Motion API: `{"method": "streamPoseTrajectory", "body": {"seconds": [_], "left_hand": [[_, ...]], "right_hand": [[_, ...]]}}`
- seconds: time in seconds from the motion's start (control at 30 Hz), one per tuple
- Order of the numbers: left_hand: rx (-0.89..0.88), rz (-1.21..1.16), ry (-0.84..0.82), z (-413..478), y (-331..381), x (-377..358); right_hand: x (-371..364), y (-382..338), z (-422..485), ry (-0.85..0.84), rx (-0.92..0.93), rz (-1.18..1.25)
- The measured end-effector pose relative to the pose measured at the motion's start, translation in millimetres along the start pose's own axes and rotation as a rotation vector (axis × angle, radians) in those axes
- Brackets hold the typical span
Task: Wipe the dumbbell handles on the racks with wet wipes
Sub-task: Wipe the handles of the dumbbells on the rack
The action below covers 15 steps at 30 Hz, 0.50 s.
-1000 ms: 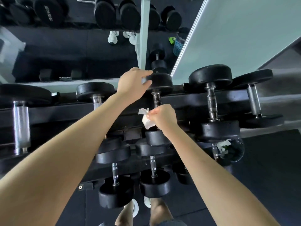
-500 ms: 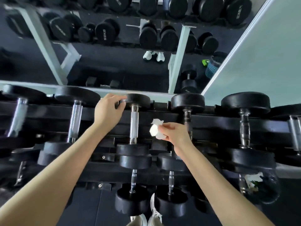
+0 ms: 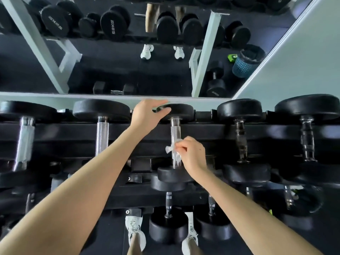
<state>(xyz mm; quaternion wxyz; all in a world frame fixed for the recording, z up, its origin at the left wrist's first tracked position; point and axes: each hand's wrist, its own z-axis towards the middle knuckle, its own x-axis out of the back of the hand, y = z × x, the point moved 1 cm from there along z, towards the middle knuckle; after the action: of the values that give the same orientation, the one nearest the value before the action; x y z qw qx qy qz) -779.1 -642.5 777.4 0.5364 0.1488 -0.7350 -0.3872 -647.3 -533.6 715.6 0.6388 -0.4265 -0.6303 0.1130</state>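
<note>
While the right hand (image 3: 192,153) pinches a crumpled white wet wipe (image 3: 172,150) between thumb and fingertips, the wipe sits pressed against the lower half of a dumbbell's handle (image 3: 175,133). The handle is a straight silvery bar with a knurled, glittering middle. The dumbbell (image 3: 173,174) lies front to back on the top tier of the black rack (image 3: 206,132), with its near head toward the person and its far head by the mirror's lower edge. The left hand (image 3: 147,115) has its grip on that far head, fingers curved over the rim and thumb against the front edge, clasping the black rubber disc.

The wipe and the right hand's knuckles hide part of the bar near its lower end. Just to the left lies a neighbouring dumbbell (image 3: 102,137) with a similar bright handle. To the right is another (image 3: 241,142) with a darker, contoured one. Smaller dumbbells (image 3: 168,227) fill the lower tier, and the person's white shoes (image 3: 135,229) stand on the dark floor below them. Behind the rack, the mirror (image 3: 110,74) reflects more racks and a blue basket (image 3: 242,68).

Both forearms are bare and reach forward from the lower corners. The left arm is stretched long to the far head. The right wrist is bent, turning the hand leftward onto the bar.
</note>
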Motion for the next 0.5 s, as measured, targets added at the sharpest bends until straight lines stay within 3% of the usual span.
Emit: {"method": "streamPoseTrajectory", "body": {"seconds": [0.17,0.23,0.37,0.5], "left_hand": [[-0.03,-0.056,-0.052,14.5,-8.1,-4.7],[-0.04,-0.069,-0.053,17.0,-10.4,-5.2],[-0.059,-0.088,-0.057,21.1,-16.0,-5.4],[-0.086,-0.09,-0.063,24.2,-19.9,-7.8]], "right_hand": [[-6.2,-32.7,36.7,0.294,-0.096,0.067],[-10.1,-29.4,23.3,0.265,-0.122,0.077],[-8.4,-21.1,11.8,0.008,-0.171,0.135],[2.1,-42.2,38.1,0.108,-0.17,0.244]]}}
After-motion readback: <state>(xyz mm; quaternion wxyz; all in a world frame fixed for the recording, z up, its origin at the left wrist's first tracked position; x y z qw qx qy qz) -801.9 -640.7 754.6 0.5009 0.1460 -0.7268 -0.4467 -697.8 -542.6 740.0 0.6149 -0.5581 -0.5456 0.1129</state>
